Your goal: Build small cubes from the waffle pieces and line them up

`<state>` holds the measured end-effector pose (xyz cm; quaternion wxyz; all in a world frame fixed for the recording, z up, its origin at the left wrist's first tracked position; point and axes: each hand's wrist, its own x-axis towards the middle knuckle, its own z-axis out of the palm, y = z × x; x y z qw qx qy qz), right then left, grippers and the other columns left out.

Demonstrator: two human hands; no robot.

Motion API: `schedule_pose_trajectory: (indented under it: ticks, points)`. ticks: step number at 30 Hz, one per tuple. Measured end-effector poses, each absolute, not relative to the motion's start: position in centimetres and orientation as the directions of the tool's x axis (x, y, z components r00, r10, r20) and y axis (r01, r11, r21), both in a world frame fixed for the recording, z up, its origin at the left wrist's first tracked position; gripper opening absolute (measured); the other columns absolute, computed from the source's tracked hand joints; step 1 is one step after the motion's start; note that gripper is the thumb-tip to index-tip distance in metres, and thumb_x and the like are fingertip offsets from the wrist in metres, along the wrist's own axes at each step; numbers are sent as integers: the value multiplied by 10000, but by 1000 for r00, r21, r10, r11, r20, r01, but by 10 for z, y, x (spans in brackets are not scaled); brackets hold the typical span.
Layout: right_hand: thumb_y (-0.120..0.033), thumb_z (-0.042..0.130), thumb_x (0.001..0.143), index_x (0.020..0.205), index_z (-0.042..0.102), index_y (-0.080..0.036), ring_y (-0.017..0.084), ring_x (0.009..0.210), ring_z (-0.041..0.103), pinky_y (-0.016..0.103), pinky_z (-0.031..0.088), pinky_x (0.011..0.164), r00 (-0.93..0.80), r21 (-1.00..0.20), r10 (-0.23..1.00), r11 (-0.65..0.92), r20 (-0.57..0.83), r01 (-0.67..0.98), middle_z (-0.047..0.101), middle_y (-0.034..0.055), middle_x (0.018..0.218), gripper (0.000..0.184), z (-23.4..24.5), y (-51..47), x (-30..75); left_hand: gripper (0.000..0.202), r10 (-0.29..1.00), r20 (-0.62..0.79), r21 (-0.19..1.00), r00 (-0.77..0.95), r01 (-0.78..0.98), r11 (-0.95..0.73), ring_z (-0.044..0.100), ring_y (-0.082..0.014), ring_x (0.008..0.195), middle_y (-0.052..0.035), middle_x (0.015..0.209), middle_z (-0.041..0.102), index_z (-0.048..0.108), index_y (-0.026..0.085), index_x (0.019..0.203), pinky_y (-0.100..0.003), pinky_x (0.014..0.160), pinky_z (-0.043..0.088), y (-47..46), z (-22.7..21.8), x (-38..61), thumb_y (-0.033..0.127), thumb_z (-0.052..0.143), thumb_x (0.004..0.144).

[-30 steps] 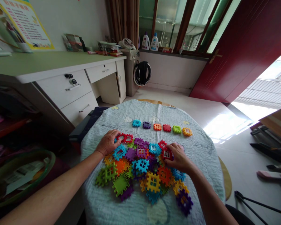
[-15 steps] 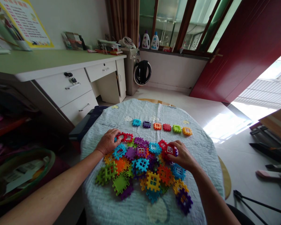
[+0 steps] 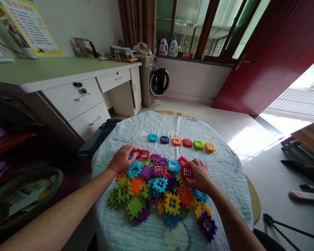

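Note:
My left hand (image 3: 121, 159) curls its fingertips on the left end of a linked red plastic window block (image 3: 140, 153), at the far side of a heap of interlocking window blocks (image 3: 157, 188) in many colours. My right hand (image 3: 200, 176) pinches a red window block (image 3: 187, 172) at the heap's right side, with another red block (image 3: 182, 161) just beyond it. Several blocks stand in a neat row (image 3: 181, 142) beyond the heap, out of reach of both hands. All lie on a pale blue quilted cloth (image 3: 115, 153) covering a round table.
A white desk with drawers (image 3: 73, 97) stands to the left, and a green-rimmed basket (image 3: 23, 195) sits low at the left. Further off are a washing machine (image 3: 149, 80) and a red door (image 3: 261, 52). Black tripod legs (image 3: 285, 230) reach in at lower right.
My right hand has come down and left, bringing the red block back against the heap. My left hand and the row of blocks stay in place.

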<state>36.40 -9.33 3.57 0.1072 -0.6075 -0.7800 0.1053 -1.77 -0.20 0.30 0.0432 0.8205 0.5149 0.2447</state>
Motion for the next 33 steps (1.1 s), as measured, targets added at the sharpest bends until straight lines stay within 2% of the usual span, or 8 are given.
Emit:
schedule_pose_trajectory:
  ticks: [4, 9, 14, 19, 28, 33]
  points:
    - [-256, 661, 670, 934, 613, -218, 244, 934, 475, 458, 380, 897, -232, -284, 971, 237, 51, 929, 525, 62, 962, 271, 38, -95, 361, 157, 866, 358, 324, 350, 823, -467, 611, -261, 956, -80, 969, 661, 582, 211, 961, -415, 912, 495, -1, 2, -18, 275, 539, 824]
    - [-277, 695, 650, 863, 600, -214, 222, 881, 468, 413, 382, 852, -221, -304, 974, 223, 40, 926, 522, 46, 911, 242, 45, -95, 357, 153, 862, 365, 331, 352, 817, -473, 611, -266, 979, -88, 1005, 665, 581, 211, 961, -422, 926, 495, -1, 1, -19, 278, 545, 829]
    - [-253, 690, 643, 938, 604, -204, 222, 900, 475, 368, 378, 814, -214, -339, 975, 221, 59, 914, 528, 47, 934, 312, 57, -70, 369, 171, 861, 371, 340, 349, 812, -476, 609, -273, 997, -93, 1012, 662, 585, 204, 981, -430, 947, 491, -1, 0, -19, 275, 552, 829]
    - [-271, 659, 649, 1036, 614, -197, 254, 974, 466, 389, 367, 853, -161, -301, 982, 183, 97, 936, 537, 71, 1024, 396, 64, -13, 388, 180, 859, 383, 348, 341, 808, -476, 616, -272, 1003, -87, 1006, 666, 592, 209, 982, -427, 950, 497, -1, 1, -19, 263, 557, 814]
    - [-358, 668, 668, 1076, 658, -213, 289, 1040, 467, 425, 333, 900, -93, -227, 996, 93, 13, 969, 575, 101, 1105, 432, 59, 58, 397, 178, 858, 393, 346, 331, 811, -472, 618, -262, 988, -85, 998, 662, 590, 198, 985, -418, 933, 506, -2, 0, -19, 244, 561, 815]
    - [-337, 673, 654, 1059, 685, -256, 305, 1055, 468, 422, 316, 878, -113, -178, 991, 100, -66, 979, 597, 97, 1134, 414, 49, 70, 400, 161, 860, 389, 349, 330, 811, -470, 619, -253, 983, -76, 989, 664, 590, 199, 972, -413, 930, 509, -2, 0, -19, 237, 547, 821]
